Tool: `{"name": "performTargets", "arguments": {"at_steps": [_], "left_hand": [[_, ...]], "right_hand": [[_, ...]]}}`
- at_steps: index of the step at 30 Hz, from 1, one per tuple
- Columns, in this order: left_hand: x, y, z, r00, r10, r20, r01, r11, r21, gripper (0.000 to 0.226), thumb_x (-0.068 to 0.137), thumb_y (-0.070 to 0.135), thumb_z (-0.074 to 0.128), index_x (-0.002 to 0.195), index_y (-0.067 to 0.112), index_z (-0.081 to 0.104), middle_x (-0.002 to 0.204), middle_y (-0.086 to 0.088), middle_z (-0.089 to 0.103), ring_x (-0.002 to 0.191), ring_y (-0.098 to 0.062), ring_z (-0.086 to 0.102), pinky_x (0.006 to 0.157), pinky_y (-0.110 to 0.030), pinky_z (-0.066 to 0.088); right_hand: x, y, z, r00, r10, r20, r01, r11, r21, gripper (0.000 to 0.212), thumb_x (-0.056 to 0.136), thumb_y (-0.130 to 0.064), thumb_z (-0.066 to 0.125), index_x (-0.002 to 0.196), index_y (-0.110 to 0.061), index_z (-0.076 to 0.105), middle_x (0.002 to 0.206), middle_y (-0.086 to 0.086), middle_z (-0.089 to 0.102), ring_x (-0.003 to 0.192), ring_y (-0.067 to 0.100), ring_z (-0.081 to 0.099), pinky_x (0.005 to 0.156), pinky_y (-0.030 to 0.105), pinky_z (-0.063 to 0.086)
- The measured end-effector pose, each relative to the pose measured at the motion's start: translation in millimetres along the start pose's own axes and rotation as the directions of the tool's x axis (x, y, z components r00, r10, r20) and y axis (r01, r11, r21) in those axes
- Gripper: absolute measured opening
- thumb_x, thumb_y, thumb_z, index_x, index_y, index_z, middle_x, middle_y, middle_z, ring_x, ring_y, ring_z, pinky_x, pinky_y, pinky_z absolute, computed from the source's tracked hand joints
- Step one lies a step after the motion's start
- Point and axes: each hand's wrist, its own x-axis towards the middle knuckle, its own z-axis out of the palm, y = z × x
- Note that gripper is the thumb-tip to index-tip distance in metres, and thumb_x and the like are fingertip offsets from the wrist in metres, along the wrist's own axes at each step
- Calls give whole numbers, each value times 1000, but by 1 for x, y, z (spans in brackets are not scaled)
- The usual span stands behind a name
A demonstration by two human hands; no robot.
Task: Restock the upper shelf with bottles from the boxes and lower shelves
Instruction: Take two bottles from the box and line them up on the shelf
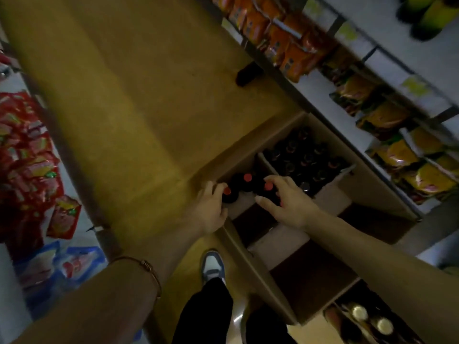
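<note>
Bottles with red caps are standing in the near compartment of a cardboard box on the floor, clustered at its far corner by the divider. The left hand is curling its fingers round the leftmost bottle near the cap. The right hand is hovering spread over another bottle, finger and thumb either side of the cap; whether they are touching it yet I cannot tell. More dark bottles are filling the far compartment, by the shelves. The picture is dim and blurred. In my judgement, lifting two at once by the necks is risking a slip, and knocking the middle bottle over as the outer ones are coming out.
</note>
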Motion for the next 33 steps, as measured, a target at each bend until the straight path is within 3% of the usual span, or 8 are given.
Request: {"name": "performTargets", "arguments": {"at_steps": [6, 9, 14, 16, 18, 23, 28, 33], "left_hand": [[78, -41, 63, 981, -192, 38, 195, 942, -271, 78, 96, 24, 56, 153, 12, 4, 157, -11, 17, 141, -26, 29, 112, -34, 32], [109, -55, 97, 973, -221, 62, 227, 890, -395, 84, 93, 20, 61, 153, 13, 3, 157, -10, 23, 142, -24, 28, 114, -32, 28], [138, -60, 131, 961, -274, 25, 236, 777, -584, 68, 90, 9, 63, 148, 13, 28, 145, -7, 45, 135, -22, 40, 108, -26, 30], [147, -64, 137, 954, -298, -14, 223, 745, -629, 58, 90, 7, 62, 143, 14, 38, 141, -6, 49, 133, -21, 42, 106, -23, 29], [157, -68, 142, 957, -288, -26, 201, 725, -659, 51, 91, 6, 60, 139, 13, 44, 138, -6, 51, 132, -21, 44, 108, -25, 30], [186, -77, 152, 966, -253, 50, 207, 646, -734, 48, 91, -6, 56, 137, 5, 48, 139, -8, 50, 132, -20, 43, 112, -30, 32], [201, -77, 180, 978, -206, 17, 160, 701, -695, 55, 80, 5, 74, 128, 5, 47, 142, -13, 40, 137, -24, 33, 111, -12, 16], [217, -78, 184, 976, -215, 8, 153, 668, -728, 85, 66, 30, 79, 137, 3, 42, 142, -16, 45, 131, -29, 44, 111, -35, 35]], "right_hand": [[80, 42, 56, 996, 77, -37, -72, 989, 131, 73, 97, -49, 48, 154, -14, 19, 157, 7, 28, 140, 24, 35, 110, 33, 34], [112, 62, 82, 991, 135, -17, -128, 968, 217, 74, 98, -45, 50, 155, -13, 15, 159, 9, 25, 142, 25, 32, 99, 22, 29], [155, 81, 106, 979, 202, -30, -172, 893, 416, 74, 98, -35, 55, 154, -10, 16, 154, 5, 30, 140, 20, 35, 96, 19, 28], [168, 83, 115, 979, 202, -41, -161, 873, 460, 66, 96, -31, 58, 151, -12, 26, 143, -4, 38, 128, 12, 44, 99, 21, 33], [182, 87, 123, 977, 201, -77, -137, 856, 498, 61, 94, -27, 62, 147, -14, 34, 146, 3, 43, 127, 17, 49, 104, 28, 40], [212, 89, 133, 960, 262, -95, -173, 828, 534, 82, 94, -29, 63, 156, -23, 9, 162, 5, 13, 149, 24, 16, 118, 33, 24], [245, 99, 155, 914, 371, -164, -157, 696, 700, 52, 83, -20, 76, 130, -18, 54, 133, 4, 57, 124, 22, 52, 99, 27, 42], [266, 99, 169, 815, 431, -386, -85, 749, 657, 40, 79, -23, 79, 114, -12, 63, 118, 7, 65, 112, 21, 59, 96, 30, 45]]}}
